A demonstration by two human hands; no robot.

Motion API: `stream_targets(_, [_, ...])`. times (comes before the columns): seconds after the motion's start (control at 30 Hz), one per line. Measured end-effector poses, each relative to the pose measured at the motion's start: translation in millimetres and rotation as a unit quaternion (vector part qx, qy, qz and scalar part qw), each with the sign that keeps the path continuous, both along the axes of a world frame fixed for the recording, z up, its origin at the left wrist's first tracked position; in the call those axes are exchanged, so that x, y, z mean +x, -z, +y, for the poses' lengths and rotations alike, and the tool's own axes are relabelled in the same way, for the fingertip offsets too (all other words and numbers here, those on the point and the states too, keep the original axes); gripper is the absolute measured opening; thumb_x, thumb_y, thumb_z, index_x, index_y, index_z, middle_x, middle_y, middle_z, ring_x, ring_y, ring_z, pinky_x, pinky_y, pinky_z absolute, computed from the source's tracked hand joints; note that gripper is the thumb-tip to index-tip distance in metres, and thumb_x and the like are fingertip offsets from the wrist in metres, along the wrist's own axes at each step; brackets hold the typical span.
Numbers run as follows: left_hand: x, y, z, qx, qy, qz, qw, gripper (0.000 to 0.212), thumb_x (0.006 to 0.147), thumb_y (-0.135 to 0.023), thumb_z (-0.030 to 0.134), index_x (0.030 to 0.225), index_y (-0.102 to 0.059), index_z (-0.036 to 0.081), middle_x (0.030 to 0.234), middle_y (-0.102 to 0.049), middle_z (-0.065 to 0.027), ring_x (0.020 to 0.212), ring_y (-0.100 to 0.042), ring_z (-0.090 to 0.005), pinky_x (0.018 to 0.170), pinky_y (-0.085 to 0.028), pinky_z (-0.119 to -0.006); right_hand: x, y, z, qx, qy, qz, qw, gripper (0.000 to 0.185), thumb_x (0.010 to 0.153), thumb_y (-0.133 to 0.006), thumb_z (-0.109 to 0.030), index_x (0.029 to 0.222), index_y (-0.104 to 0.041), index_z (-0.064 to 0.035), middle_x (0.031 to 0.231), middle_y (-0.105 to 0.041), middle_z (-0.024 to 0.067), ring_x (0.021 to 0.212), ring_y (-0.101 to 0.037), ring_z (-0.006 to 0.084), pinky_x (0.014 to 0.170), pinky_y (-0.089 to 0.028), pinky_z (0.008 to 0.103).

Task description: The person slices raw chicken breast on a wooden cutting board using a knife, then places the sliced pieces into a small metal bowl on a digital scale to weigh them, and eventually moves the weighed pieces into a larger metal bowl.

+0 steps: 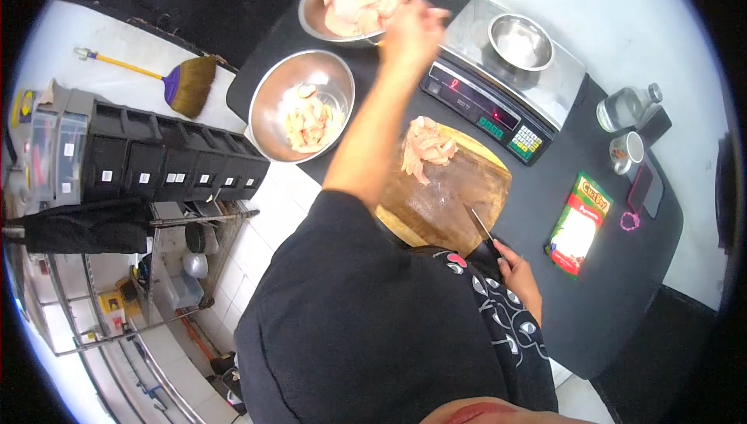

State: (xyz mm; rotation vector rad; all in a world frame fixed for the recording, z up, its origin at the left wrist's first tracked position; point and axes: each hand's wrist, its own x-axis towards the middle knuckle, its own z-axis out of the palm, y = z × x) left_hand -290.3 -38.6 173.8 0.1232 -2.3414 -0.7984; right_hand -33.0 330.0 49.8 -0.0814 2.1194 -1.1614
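Observation:
My left hand (413,30), blurred, is over the near right rim of a steel pan (303,15) of large raw chicken pieces (362,7). Whether its fingers hold anything is unclear. Low on the right, my right hand (519,278) grips a kitchen knife (483,225), its blade pointing over the near right part of a wooden cutting board (467,190). Sliced raw chicken (429,147) lies heaped at the board's far side. Left of my forearm, a steel mixing bowl (265,103) contains smaller pale chicken pieces (312,123).
Beyond the board stands a digital scale (475,103) carrying a small steel bowl (519,45). Rightward are a green and red packet (580,225), a glass jug (624,109), a mug (627,152) and a phone (641,187). Black drawers (169,155) and a broom (187,85) are off to the left.

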Motion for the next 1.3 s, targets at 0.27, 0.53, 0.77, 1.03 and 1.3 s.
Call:
stream_targets(0.27, [136.5, 50.3, -168.3, -0.066, -0.246, -0.182, 0.95, 0.023, 0.079, -0.068, 0.022, 0.096, -0.067, 0.006, 0.1, -0.067, -0.0178, 0.092, -0.064, -0.0336, 0.082, -0.05, -0.043, 0.3, -8.2, -6.7, 0.042, 0.003, 0.011, 0.999, 0.042, 0.09, -0.054, -0.006, 0.131, -0.057, -0.0166, 0.125, -0.061, 0.0151, 0.117, -0.058, 0.0301, 0.1, -0.044, 0.0339])
stream_targets(0.53, [151.0, 98.7, -44.2, -0.195, 0.222, -0.33, 0.897, 0.084, 0.061, -0.083, 0.021, 0.137, -0.046, 0.022, 0.148, -0.031, -0.0154, 0.134, -0.033, -0.0392, 0.108, -0.031, -0.052, 22.9, -14.0, -20.2, 0.078, 0.022, 0.061, 0.995, 0.043, 0.09, -0.055, -0.008, 0.131, -0.056, -0.019, 0.121, -0.063, 0.0145, 0.11, -0.062, 0.0306, 0.095, -0.047, 0.0341])
stream_targets(0.77, [114.3, 157.7, -30.0, -0.272, 0.36, -0.268, 0.851, 0.099, 0.054, -0.088, 0.037, 0.141, -0.042, 0.029, 0.156, -0.019, -0.0105, 0.14, -0.022, -0.0418, 0.108, -0.024, -0.063, 35.1, -20.3, -35.3, 0.091, 0.05, 0.04, 0.994, 0.045, 0.09, -0.056, -0.01, 0.133, -0.054, -0.0234, 0.122, -0.061, 0.0167, 0.11, -0.062, 0.0325, 0.093, -0.047, 0.0357])
stream_targets(1.03, [103.9, 146.7, -22.1, -0.219, 0.343, -0.408, 0.817, 0.092, 0.059, -0.085, 0.046, 0.139, -0.044, 0.025, 0.15, -0.03, -0.014, 0.14, -0.022, -0.042, 0.105, -0.024, -0.068, 40.2, -22.4, -39.2, 0.097, 0.042, 0.107, 0.989, 0.043, 0.091, -0.055, -0.011, 0.132, -0.055, -0.022, 0.12, -0.061, 0.019, 0.111, -0.06, 0.0343, 0.093, -0.047, 0.0367])
stream_targets(1.3, [8.3, 77.0, -110.6, -0.113, 0.255, -0.087, 0.956, 0.032, 0.072, -0.075, 0.017, 0.103, -0.068, 0.008, 0.108, -0.064, -0.0167, 0.109, -0.056, -0.0333, 0.096, -0.044, -0.04, 36.9, -29.1, -50.3, 0.101, 0.079, 0.069, 0.989, 0.041, 0.089, -0.057, -0.004, 0.129, -0.058, -0.0151, 0.125, -0.06, 0.0165, 0.116, -0.059, 0.0301, 0.096, -0.045, 0.0321])
